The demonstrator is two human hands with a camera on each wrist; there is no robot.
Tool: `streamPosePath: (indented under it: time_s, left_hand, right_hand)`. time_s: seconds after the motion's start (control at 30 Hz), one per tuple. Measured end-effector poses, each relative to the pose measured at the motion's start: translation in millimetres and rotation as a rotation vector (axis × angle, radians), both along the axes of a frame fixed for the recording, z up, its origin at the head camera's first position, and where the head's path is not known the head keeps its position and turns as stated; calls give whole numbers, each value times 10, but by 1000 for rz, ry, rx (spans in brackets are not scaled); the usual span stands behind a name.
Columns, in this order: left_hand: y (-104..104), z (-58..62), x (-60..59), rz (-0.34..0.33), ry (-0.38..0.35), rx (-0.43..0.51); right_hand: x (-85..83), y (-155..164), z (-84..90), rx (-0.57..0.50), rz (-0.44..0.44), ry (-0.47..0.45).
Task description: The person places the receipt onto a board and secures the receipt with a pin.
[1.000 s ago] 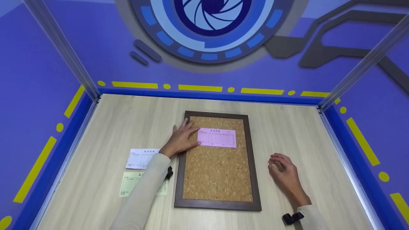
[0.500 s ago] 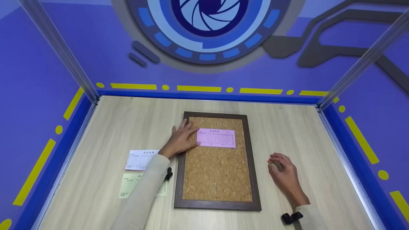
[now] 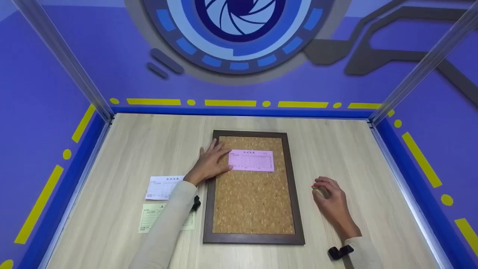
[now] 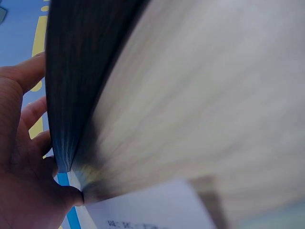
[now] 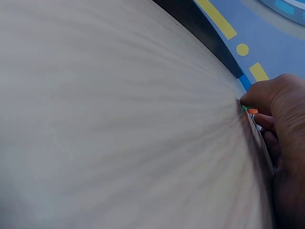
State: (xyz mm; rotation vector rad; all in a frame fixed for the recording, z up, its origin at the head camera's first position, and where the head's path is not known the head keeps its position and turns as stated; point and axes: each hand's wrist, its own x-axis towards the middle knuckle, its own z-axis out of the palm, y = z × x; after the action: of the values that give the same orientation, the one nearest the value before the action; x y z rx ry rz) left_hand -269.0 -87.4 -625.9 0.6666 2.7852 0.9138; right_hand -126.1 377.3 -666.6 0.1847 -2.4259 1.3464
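A framed cork board (image 3: 254, 201) lies on the table, with a pink printed slip (image 3: 251, 160) flat on its upper half. My left hand (image 3: 211, 162) spreads over the board's left frame, thumb and fingertips resting at the slip's left edge. In the left wrist view, the dark frame (image 4: 78, 71) stands beside those fingers. To the right of the board, my right hand (image 3: 332, 200) is low over the table, thumb and forefinger pinching tiny red-orange and green push pins (image 3: 314, 186). The right wrist view shows an orange pin (image 5: 253, 111) by the fingertips, the rest hidden by the hand.
Left of the board lie a white printed slip (image 3: 160, 188) and, nearer, a green slip (image 3: 149, 216), both partly covered by the left forearm. Blue panels (image 3: 231, 89) wall the table at the back and both sides.
Both hands and the pink slip keep their places on the table. The head view has shifted slightly, and the right fingers make only a very small movement at the pins.
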Motion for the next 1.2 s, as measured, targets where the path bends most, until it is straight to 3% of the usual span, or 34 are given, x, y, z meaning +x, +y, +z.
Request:
streamPosePath:
  time_s: [0.2,0.33,1.2]
  left_hand:
    - [-2,-10,0,-1,3,-12]
    - [-7,-12,1,1,-4,-3]
    - [-10,6,1,-6,-12,-8]
  right_hand:
    - [-8,14,-7,49,17,91]
    - [-13,4,-2,53,1,104]
    - [23,-28,5,-28,-60,-58]
